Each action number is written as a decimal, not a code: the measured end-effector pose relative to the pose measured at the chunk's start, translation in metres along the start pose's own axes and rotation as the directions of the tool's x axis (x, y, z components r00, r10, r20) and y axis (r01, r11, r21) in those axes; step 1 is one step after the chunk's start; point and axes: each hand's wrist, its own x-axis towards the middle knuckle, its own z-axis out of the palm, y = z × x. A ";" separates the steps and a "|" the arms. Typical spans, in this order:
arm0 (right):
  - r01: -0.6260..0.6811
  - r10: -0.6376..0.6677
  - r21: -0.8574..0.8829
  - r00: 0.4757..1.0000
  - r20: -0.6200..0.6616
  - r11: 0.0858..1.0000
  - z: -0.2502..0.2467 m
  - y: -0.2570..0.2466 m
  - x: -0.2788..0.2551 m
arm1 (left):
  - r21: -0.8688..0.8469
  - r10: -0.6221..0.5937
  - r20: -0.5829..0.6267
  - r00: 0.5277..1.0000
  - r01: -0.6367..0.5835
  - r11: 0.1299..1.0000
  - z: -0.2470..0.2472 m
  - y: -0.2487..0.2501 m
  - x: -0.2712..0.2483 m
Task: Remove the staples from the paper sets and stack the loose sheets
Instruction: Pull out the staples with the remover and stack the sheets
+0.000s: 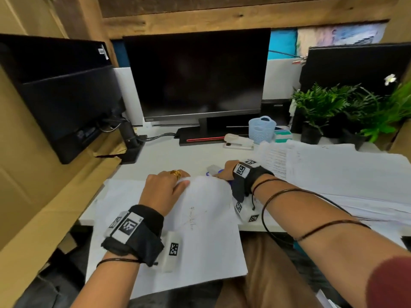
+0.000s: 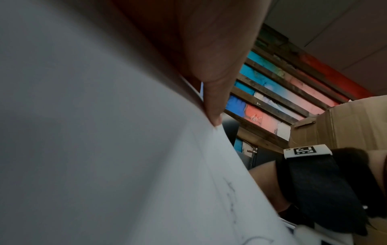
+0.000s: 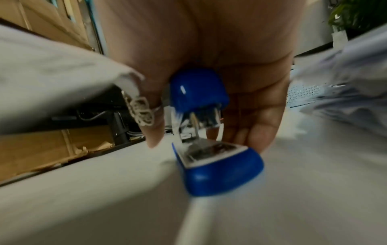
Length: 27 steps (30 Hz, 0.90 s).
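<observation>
while the staple is being worked: step: staple removal
left hand (image 1: 165,190): pinches the paper set (image 1: 195,230) corner
right hand (image 1: 225,171): holds the blue staple remover (image 3: 206,126) at 12 o'clock
next: likely bite under the staple, lift

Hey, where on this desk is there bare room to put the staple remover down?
Bare desk lies between the left hand, the monitor base and the stapler. Right of the right hand, the paper pile crowds everything.
</observation>
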 end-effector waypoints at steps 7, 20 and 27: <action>-0.029 0.029 0.035 0.999 0.014 0.999 0.004 -0.010 0.000 | 0.044 0.007 -0.014 1.000 -0.006 0.999 0.001 -0.009 -0.002; 0.129 -0.016 0.990 0.992 -0.129 0.055 -0.041 0.005 -0.057 | 0.149 0.093 -0.109 0.990 -0.076 0.986 -0.005 0.001 -0.002; 0.194 -0.060 0.974 0.978 -0.202 -0.117 -0.055 0.005 -0.088 | 0.287 0.195 -0.143 0.970 -0.148 0.946 -0.008 0.018 -0.001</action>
